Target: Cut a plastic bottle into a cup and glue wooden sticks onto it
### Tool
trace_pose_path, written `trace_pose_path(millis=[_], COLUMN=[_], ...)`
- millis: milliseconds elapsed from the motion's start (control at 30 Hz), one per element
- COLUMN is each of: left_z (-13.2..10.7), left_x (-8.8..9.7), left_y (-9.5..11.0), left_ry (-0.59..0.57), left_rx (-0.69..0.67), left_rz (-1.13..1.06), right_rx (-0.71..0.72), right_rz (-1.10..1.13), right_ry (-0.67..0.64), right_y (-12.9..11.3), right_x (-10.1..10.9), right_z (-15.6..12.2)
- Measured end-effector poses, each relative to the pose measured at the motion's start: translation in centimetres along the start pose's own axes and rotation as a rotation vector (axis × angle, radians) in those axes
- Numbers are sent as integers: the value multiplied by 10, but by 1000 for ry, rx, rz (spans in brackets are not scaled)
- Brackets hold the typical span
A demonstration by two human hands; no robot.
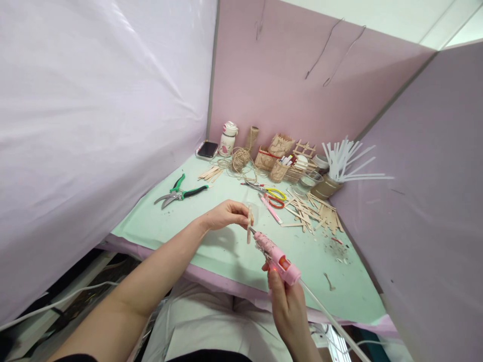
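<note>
Mid-frame, the left hand pinches a flat wooden stick; the right hand grips a rounded plastic gun.

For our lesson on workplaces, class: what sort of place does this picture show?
Probably a craft workspace: there's a pink glue gun, loose wooden sticks and a ball of twine.

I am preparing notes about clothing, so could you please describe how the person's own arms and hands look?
The left hand and the right hand are both without gloves. The left forearm is bare, with no watch or bracelet visible; at its lower end shows what looks like a black sleeve edge.
</note>
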State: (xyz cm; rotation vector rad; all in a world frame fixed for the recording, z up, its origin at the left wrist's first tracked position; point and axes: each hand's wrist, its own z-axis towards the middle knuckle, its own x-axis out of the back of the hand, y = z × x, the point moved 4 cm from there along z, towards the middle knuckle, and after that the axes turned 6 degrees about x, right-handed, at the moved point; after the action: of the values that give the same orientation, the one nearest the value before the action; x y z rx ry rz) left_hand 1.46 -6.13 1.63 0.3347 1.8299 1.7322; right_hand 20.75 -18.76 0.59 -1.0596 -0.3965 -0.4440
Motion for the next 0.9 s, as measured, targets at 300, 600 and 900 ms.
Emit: trace_pose_path(millis=[300,600,900], left_z=[0,0,0], left_x=[0,0,1], left_y=[0,-1,0], left_ry=[14,10,0], left_rx=[9,11,11], left_rz=[4,-14,-14], right_rx=[-57,-63,-84], right_rz=[41,42,25], right_ry=[-50,-49,-72], right_y=[0,2,3], right_x=[-1,-1,-1], right_z=[1,1,1])
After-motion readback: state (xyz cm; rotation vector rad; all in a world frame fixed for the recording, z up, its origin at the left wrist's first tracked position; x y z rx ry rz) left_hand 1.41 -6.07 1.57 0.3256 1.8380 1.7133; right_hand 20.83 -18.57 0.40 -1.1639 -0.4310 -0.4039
